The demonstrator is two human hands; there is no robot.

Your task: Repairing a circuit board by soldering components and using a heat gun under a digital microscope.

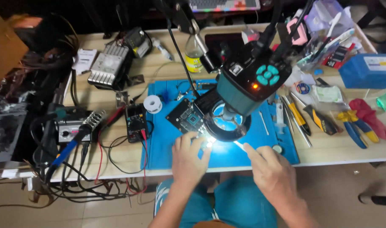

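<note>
A dark circuit board (188,117) lies on a blue work mat (167,143), partly under a teal microscope camera (253,82) with a lit ring light (226,126). My left hand (189,160) rests at the board's near edge, fingertips touching something small in the bright glare that I cannot make out. My right hand (271,171) holds a thin white tool (239,145) whose tip points into the lit spot. The glare hides the area beneath the ring.
A multimeter (136,122) with red and black leads, a solder spool (152,104) and a soldering station (70,128) with its blue iron lie to the left. Pliers (357,126), screwdrivers, a syringe (279,115) and a blue box (368,69) crowd the right. A bottle (194,52) stands behind.
</note>
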